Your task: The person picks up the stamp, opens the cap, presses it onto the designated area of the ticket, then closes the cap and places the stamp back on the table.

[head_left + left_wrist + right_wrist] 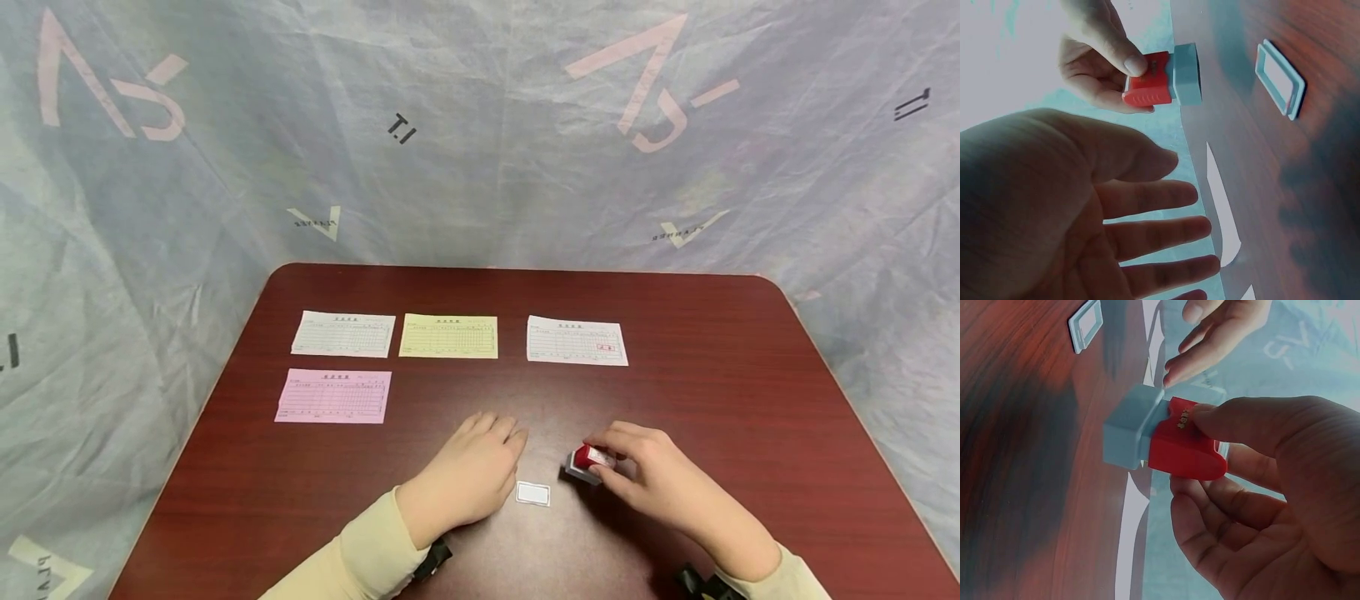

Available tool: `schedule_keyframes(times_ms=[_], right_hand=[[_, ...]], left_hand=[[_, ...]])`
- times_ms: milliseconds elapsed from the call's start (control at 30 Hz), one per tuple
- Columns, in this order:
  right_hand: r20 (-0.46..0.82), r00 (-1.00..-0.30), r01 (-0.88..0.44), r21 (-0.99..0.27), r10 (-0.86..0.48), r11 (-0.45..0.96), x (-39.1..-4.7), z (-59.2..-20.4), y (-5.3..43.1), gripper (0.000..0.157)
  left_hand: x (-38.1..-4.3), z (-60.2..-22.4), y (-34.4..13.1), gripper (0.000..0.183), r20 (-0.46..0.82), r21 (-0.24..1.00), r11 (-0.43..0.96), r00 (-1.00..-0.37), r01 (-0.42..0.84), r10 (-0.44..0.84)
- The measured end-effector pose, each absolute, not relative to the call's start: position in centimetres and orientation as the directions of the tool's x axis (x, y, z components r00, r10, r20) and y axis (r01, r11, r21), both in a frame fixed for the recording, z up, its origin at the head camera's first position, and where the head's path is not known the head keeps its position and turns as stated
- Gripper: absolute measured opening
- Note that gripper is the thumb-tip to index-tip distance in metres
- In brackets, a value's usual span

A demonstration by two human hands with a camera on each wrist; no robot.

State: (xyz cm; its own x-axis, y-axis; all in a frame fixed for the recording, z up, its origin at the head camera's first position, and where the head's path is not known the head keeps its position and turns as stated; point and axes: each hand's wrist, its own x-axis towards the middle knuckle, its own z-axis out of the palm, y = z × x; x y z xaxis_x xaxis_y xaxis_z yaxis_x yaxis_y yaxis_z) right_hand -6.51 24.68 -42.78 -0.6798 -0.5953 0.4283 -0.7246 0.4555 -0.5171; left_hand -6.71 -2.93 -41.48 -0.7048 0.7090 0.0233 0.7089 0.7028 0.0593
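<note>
My right hand point(648, 471) pinches a self-inking stamp point(1175, 437) by its red handle, thumb on one side and fingers on the other. The stamp's grey base points down, held above the table in both wrist views. Left of it on the table lies a small rectangular stamp cap point(533, 493), grey-rimmed with a pale inside facing up. Close beside the cap is my left hand point(468, 471), its fingers fairly straight and spread in the left wrist view point(1154, 212), holding nothing.
Along the far side of the dark red table point(705, 333) lie a pale form point(343, 335), a yellow form point(448, 337) and a white form point(573, 340) with a red stamp mark at its right. A pink form point(333, 397) lies nearer, at left. Grey cloth point(480, 167) hangs behind.
</note>
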Motion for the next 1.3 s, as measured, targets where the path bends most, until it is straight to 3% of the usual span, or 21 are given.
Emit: schedule_keyframes(times_ms=[467, 1300], right_hand=[[0.439, -0.685, -0.722, -0.513, -0.582, 0.464, -6.5, -42.8, 24.5, 0.03], [0.438, -0.668, -0.738, -0.497, -0.602, 0.457, -6.7, -43.0, 24.3, 0.028]], left_hand=[[-6.2, -41.7, -3.4, 0.041, -0.023, 0.1, 0.723, -0.724, 0.684, 0.689], [-8.1, -42.4, -4.7, 0.037, 0.016, 0.155, 0.773, -0.783, 0.616, 0.621]])
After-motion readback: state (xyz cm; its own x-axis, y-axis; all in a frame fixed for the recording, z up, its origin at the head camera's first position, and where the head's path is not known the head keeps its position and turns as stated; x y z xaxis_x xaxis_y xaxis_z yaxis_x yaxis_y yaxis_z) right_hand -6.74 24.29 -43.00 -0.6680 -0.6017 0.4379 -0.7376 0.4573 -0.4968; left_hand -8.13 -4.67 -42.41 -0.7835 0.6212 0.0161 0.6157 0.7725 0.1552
